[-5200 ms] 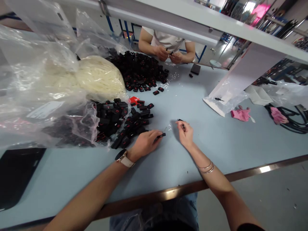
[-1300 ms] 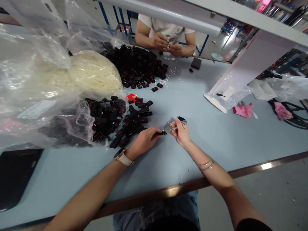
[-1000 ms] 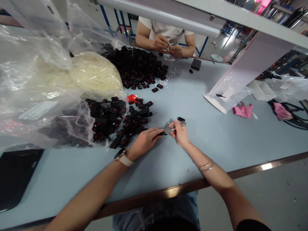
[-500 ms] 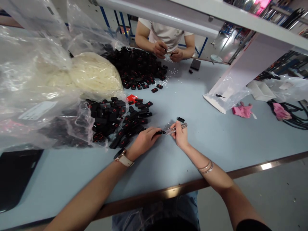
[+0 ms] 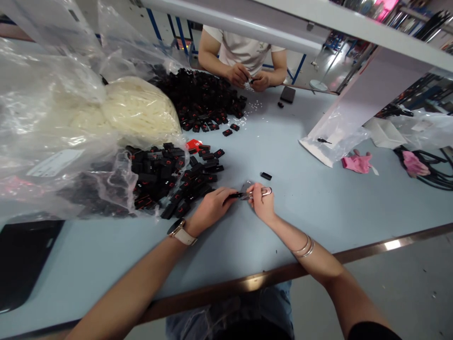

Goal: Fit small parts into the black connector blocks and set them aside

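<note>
My left hand (image 5: 212, 206) is closed on a small black plastic part (image 5: 234, 195), which pokes out past the fingertips. My right hand (image 5: 262, 204) grips metal tweezers (image 5: 264, 191), their tips pointing left and meeting the black part or hovering right at it. Just beyond the right hand, a separate black plastic piece (image 5: 266, 176) lies on the table. To the left of my left hand spreads a heap of black parts with red marks (image 5: 191, 182), spilling from a clear plastic bag (image 5: 88, 179). Small clear bits near the tweezer tips are too fine to make out.
Across the table (image 5: 304, 198) a person's hands (image 5: 249, 78) work beside another black pile (image 5: 205, 99) and scattered white bits. A bag of cream-coloured pieces (image 5: 141, 108) stands left. Pink gloves (image 5: 356, 162) lie right, near a white post (image 5: 364, 94). A black tray-like object (image 5: 24, 264) sits lower left.
My right hand has shifted slightly left and down, bringing the tweezers closer to the black part. My left hand has stayed in place. The other person's hands have moved slightly closer together.
</note>
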Tool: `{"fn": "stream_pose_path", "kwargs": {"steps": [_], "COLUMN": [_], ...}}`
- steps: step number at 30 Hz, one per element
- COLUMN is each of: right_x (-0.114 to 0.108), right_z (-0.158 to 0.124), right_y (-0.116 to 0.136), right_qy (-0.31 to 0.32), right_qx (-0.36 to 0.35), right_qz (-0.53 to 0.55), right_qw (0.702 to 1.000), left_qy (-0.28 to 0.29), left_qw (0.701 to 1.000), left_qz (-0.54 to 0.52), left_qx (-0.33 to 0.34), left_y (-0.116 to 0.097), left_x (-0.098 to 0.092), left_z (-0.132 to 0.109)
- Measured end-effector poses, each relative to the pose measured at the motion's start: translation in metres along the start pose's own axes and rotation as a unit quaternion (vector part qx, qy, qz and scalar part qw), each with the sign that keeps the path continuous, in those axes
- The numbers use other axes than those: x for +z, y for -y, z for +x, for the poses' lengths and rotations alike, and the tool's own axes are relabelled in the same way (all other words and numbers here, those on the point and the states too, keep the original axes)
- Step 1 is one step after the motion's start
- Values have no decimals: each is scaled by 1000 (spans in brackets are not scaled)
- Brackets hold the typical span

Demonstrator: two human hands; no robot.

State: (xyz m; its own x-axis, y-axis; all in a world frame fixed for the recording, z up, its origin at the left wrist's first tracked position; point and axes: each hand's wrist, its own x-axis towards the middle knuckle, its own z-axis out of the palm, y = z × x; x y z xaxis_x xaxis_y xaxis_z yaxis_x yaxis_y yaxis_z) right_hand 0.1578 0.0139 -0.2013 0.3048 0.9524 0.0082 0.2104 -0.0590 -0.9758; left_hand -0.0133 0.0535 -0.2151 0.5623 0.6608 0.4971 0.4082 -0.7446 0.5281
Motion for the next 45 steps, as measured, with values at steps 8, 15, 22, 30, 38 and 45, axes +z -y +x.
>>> {"fn": "stream_pose_path", "kwargs": {"steps": [8,15,22,30,38,45], "right_x": [0,-2,-1,-3,-3,0], "right_z": [-1,11,20,26,26,19], "right_y": [1,5,4,-2,0,-9], "right_qy": [25,34,57,76,78,4], "right_qx": [-9,66,136,161,166,98], "right_qz": [-31,1,77,112,139,172], "right_qw": [999,997,986,978,973,980], "left_qy": [12,17,10,5,-8,-16], "left_qw": [1000,1000,1000,1000,999,999], "left_qz": [-9,-2,-11,-24,-43,-37], "left_qx": [1,8,11,19,25,-8], "left_y": [-2,-3,0,-2,-2,-4], "left_x": [-1,-1,1,0,-1,-3], "left_z": [0,-1,0,0,1,2]}}
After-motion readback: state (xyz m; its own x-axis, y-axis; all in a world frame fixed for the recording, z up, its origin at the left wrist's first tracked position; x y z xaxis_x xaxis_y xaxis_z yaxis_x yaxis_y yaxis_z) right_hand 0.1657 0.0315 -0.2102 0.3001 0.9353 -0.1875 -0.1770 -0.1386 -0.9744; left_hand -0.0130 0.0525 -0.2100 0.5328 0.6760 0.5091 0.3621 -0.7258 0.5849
